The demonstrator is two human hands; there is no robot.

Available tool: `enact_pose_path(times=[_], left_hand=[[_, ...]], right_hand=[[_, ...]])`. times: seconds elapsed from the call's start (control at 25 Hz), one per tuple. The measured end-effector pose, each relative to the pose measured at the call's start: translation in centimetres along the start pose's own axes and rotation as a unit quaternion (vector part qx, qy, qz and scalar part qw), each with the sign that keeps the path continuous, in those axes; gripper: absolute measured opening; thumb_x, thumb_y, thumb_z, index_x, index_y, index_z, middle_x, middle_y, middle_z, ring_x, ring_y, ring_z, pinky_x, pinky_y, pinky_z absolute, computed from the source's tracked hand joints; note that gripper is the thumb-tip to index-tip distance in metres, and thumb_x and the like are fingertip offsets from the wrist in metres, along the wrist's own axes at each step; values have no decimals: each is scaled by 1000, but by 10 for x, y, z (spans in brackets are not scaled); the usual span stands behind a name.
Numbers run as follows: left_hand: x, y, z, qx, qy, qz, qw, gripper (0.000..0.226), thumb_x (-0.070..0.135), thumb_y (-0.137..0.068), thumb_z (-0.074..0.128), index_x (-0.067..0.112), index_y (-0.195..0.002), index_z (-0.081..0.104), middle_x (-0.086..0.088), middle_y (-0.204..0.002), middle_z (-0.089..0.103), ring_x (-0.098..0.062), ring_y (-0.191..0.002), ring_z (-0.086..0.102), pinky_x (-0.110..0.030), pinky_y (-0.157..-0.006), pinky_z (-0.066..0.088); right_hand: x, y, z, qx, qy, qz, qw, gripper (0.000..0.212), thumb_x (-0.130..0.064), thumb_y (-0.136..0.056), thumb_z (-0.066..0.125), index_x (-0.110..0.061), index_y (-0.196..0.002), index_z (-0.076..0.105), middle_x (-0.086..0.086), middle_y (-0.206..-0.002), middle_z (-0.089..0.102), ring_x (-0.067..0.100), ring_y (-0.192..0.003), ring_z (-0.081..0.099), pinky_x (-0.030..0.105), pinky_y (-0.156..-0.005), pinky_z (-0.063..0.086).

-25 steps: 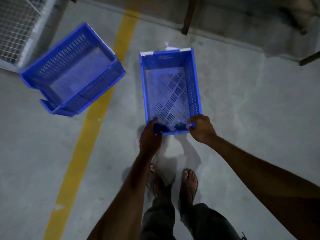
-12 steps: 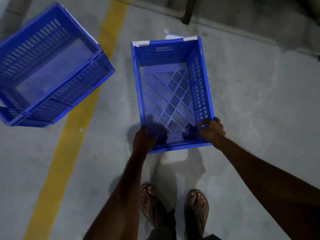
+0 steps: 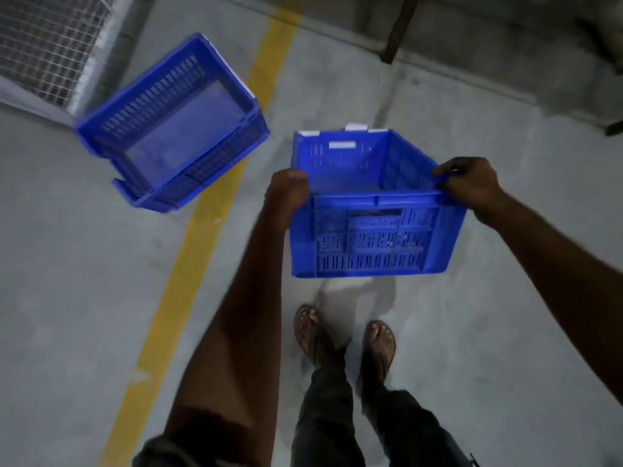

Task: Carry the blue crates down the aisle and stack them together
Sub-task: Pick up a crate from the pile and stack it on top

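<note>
**Desk:** What does the floor show?

**Photographer:** A grey concrete floor (image 3: 455, 332) crossed by a yellow line (image 3: 188, 264), wire mesh caging (image 3: 43, 45) at upper left. Two blue crates are in view. The floor crate (image 3: 168, 129) sits empty and skewed, its near corner over the yellow line, just beside the caging. The carried crate (image 3: 371, 210) hangs above the floor in front of the person's sandalled feet (image 3: 344, 342), tipped so its slotted near wall faces the lens.

**Desk:** And the hands?

**Photographer:** The left hand (image 3: 286, 193) is clenched on the crate's near left corner; the right hand (image 3: 472, 187) grips the near right rim, fingers curled over the edge.

**Desk:** What would a clean stack take?

**Photographer:** By my reading, level the carried crate first, swing it left, turn it to match the floor crate's skew, then lower it squarely so rims meet, fingers clear of the seam.

**Desk:** Any markings?

**Photographer:** White tape or labels (image 3: 354, 127) on the far rim and a pale patch (image 3: 342, 144) on the far wall; no writing is legible.
</note>
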State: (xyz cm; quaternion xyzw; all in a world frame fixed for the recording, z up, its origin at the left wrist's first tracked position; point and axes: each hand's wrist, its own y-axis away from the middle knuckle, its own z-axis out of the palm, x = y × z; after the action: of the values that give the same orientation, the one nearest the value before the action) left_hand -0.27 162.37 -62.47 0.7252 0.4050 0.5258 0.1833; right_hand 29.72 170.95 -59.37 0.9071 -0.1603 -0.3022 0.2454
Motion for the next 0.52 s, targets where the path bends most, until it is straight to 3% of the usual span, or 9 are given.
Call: enact_pose_path(times=[0.08,0.2,0.28,0.32,0.36,0.44,0.52], left_hand=[[24,45,-35,-19,28,-16,999,40,14,-88,58,8,-127,64,-10,-106,66,-17,-79,65,-26,-72,53],[19,122,-79,15,116,-10,993,55,16,-66,68,14,-120,53,-8,-82,59,-9,-56,53,-22,-52,42],[-1,181,-107,47,104,-61,992,69,15,-69,83,9,-127,47,-12,-89,60,-13,-61,57,-22,-46,42],[-16,203,-119,56,90,-86,991,63,17,-76,84,5,-127,49,-16,-96,61,-19,-68,59,-22,-45,43],[-28,225,-132,55,61,-101,992,46,18,-81,82,3,-116,57,-19,-98,62,-22,-68,59,-22,-43,43],[-55,271,-150,49,5,-136,989,20,19,-87,78,3,-86,65,-20,-82,67,-21,-56,55,-24,-45,43],[-82,319,-157,47,-26,-170,984,27,18,-94,69,-1,-75,64,-10,-54,66,-11,-42,55,-23,-47,45]], right_hand=[[-30,35,-31,-7,-4,8,1000,26,-7,-78,69,-16,-101,76,12,-86,71,17,-65,61,36,-68,59],[-56,94,-61,-30,15,29,999,52,-16,-62,71,-14,-114,69,13,-94,71,24,-80,67,35,-72,57],[-70,148,-71,-44,56,16,997,59,-15,-64,73,-12,-123,65,17,-114,69,31,-104,67,37,-89,56],[-76,179,-74,-44,83,-8,996,56,-12,-69,72,-12,-124,65,18,-118,68,32,-109,66,36,-92,54],[-84,214,-77,-40,95,-42,994,51,-10,-73,71,-12,-123,66,17,-118,69,32,-111,65,35,-93,52],[-96,284,-77,-37,93,-117,988,45,-11,-73,68,-16,-117,69,14,-115,70,31,-109,66,34,-91,51],[-106,344,-71,-40,107,-195,974,46,-15,-72,67,-18,-117,67,14,-115,68,33,-107,66,36,-89,52]])
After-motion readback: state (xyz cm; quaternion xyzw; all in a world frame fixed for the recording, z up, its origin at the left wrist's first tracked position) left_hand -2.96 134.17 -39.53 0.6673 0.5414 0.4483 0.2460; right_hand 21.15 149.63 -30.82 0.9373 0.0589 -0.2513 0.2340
